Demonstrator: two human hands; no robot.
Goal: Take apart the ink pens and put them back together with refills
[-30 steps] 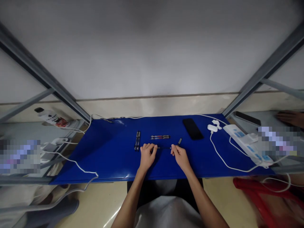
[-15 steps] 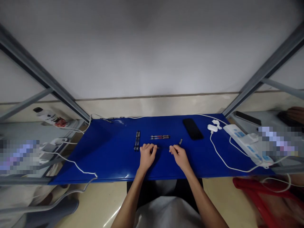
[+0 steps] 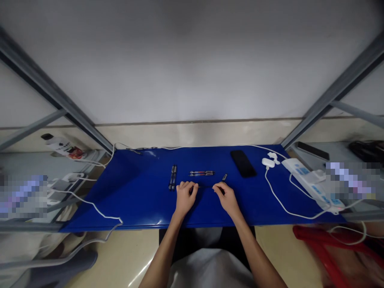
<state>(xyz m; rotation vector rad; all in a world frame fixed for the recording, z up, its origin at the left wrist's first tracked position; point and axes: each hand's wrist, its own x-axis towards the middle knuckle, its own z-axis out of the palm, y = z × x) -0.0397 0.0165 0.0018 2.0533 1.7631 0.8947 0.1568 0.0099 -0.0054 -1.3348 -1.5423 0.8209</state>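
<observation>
My left hand (image 3: 186,196) is closed in a pinch near the front of the blue table, on one end of a thin dark pen (image 3: 205,187). At its other end, my right hand (image 3: 225,196) pinches with thumb and forefinger. The pen is hard to see against the blue, so its tip and details are unclear. A short dark pen cap (image 3: 225,177) shows just beyond my right fingers; whether they touch it I cannot tell. Two capped pens (image 3: 173,177) lie side by side beyond my left hand. Two more pens (image 3: 201,173) lie crosswise beyond both hands.
On the blue table (image 3: 135,200), a black phone (image 3: 243,163) lies to the right. Beside it are a white earbud case (image 3: 268,162) with a cable and a white power strip (image 3: 312,184). A bottle (image 3: 63,146) lies tilted at left. Grey metal posts (image 3: 87,128) flank the table.
My right hand has shifted slightly left, toward my left hand. The pen cap beyond it has also moved a little left and away from me. My left hand stays nearly still.
</observation>
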